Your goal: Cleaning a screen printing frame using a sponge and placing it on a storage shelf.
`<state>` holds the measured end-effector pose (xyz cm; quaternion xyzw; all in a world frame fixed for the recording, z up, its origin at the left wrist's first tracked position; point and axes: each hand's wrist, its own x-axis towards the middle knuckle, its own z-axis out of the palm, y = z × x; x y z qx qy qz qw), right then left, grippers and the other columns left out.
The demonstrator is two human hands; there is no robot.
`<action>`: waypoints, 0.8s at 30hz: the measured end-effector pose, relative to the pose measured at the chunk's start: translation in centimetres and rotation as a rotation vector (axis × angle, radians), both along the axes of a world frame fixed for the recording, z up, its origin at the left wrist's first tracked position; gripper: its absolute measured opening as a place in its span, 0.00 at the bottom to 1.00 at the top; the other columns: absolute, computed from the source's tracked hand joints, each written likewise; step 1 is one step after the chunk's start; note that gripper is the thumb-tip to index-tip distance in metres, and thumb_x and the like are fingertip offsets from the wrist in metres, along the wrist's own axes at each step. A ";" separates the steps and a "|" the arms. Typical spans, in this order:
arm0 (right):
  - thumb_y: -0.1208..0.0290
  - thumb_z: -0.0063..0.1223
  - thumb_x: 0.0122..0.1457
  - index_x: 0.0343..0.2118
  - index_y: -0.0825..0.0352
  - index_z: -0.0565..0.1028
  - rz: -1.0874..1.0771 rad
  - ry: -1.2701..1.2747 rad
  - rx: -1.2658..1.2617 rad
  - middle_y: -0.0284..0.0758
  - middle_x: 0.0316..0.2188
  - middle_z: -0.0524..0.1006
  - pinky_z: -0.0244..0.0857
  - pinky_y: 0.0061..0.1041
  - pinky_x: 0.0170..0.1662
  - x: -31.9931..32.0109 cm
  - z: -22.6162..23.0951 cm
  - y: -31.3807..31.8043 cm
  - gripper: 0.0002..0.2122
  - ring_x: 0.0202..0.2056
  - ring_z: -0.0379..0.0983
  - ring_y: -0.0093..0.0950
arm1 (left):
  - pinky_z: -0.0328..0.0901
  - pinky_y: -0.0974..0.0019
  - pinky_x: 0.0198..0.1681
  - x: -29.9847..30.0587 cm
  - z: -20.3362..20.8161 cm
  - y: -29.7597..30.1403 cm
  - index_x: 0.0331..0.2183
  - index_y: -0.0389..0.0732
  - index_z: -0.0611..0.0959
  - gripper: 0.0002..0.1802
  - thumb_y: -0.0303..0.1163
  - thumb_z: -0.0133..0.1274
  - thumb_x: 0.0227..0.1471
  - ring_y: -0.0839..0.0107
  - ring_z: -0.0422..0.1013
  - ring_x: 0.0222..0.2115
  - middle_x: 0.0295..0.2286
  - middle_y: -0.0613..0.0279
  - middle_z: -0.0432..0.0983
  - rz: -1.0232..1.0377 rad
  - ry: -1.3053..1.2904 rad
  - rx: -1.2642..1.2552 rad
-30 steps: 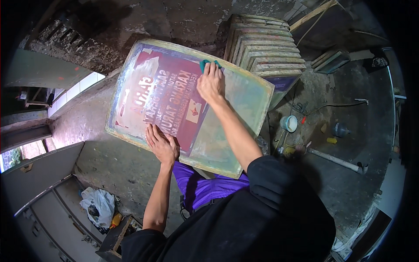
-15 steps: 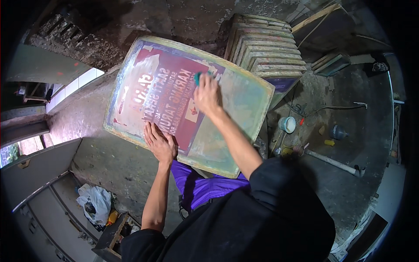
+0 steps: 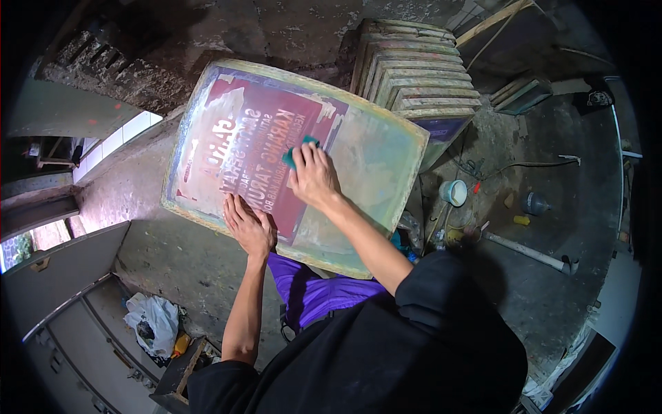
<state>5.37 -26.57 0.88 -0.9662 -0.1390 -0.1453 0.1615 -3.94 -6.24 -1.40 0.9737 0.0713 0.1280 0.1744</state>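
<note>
A large screen-printing frame (image 3: 372, 148) with pale wooden edges leans across my lap. Its mesh carries a dark red stencil panel (image 3: 283, 114) with reversed lettering, and greenish mesh borders it on the right. My right hand (image 3: 316, 181) presses a small teal pad (image 3: 301, 152) to the red panel near its right side; whether it is cloth or sponge, I cannot tell. Lower on the panel, near the frame's bottom edge, my left hand (image 3: 249, 228) lies with extended fingers, steadying nothing visible except the screen itself.
Several similar frames (image 3: 431, 86) stand stacked beyond the screen at right. Behind my right arm are a white bucket (image 3: 454, 193), a hose (image 3: 531, 164), a pale pipe (image 3: 527, 252) and a plastic bottle (image 3: 534, 204) on the floor. A white plastic bag (image 3: 155, 323) lies at lower left.
My right hand has slid the teal pad down and left across the red panel. A small tan patch beside it is no longer visible. My left hand stays on the screen.
</note>
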 end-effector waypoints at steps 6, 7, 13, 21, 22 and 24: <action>0.67 0.55 0.61 0.45 0.67 0.79 0.018 0.189 0.282 0.43 0.43 0.76 0.61 0.43 0.55 0.2 -0.3 -2.1 0.12 0.49 0.71 0.42 | 0.47 0.44 0.71 0.0 -0.3 0.0 0.63 0.32 0.66 0.38 0.34 0.53 0.54 0.48 0.52 0.69 0.66 0.45 0.60 -0.011 -0.008 -0.004; 0.69 0.58 0.59 0.43 0.66 0.80 -0.073 0.117 0.376 0.40 0.42 0.76 0.62 0.44 0.53 1.5 0.5 -2.8 0.11 0.47 0.73 0.41 | 0.47 0.44 0.71 -0.1 -0.3 0.1 0.63 0.32 0.66 0.38 0.34 0.54 0.54 0.48 0.52 0.69 0.65 0.45 0.60 -0.010 -0.011 -0.004; 0.67 0.71 0.50 0.41 0.59 0.85 -0.270 -0.004 0.430 0.34 0.40 0.77 0.60 0.42 0.55 6.4 -0.5 -6.9 0.14 0.47 0.72 0.36 | 0.48 0.45 0.71 0.3 0.1 -0.1 0.63 0.32 0.67 0.35 0.35 0.51 0.56 0.48 0.53 0.68 0.65 0.45 0.61 -0.011 -0.040 -0.009; 0.63 0.75 0.44 0.39 0.55 0.87 -0.240 0.006 0.340 0.29 0.40 0.77 0.58 0.39 0.55 7.0 -1.1 -5.7 0.16 0.49 0.69 0.33 | 0.48 0.45 0.71 0.3 0.5 -0.2 0.63 0.33 0.67 0.35 0.35 0.52 0.56 0.48 0.54 0.68 0.65 0.46 0.61 0.007 -0.028 -0.045; 0.64 0.74 0.45 0.38 0.55 0.87 -0.248 -0.023 0.360 0.28 0.40 0.77 0.58 0.39 0.54 7.2 -1.8 -5.8 0.15 0.49 0.69 0.33 | 0.48 0.45 0.71 0.3 0.5 -0.2 0.63 0.33 0.67 0.35 0.35 0.52 0.56 0.48 0.54 0.68 0.65 0.46 0.61 0.007 -0.029 -0.047; 0.65 0.74 0.46 0.37 0.55 0.87 -0.252 -0.051 0.380 0.28 0.39 0.77 0.57 0.39 0.53 7.4 -2.5 -5.8 0.13 0.48 0.69 0.32 | 0.47 0.45 0.71 0.3 0.3 -0.2 0.63 0.33 0.68 0.36 0.34 0.52 0.54 0.49 0.53 0.68 0.66 0.47 0.60 0.005 -0.032 -0.044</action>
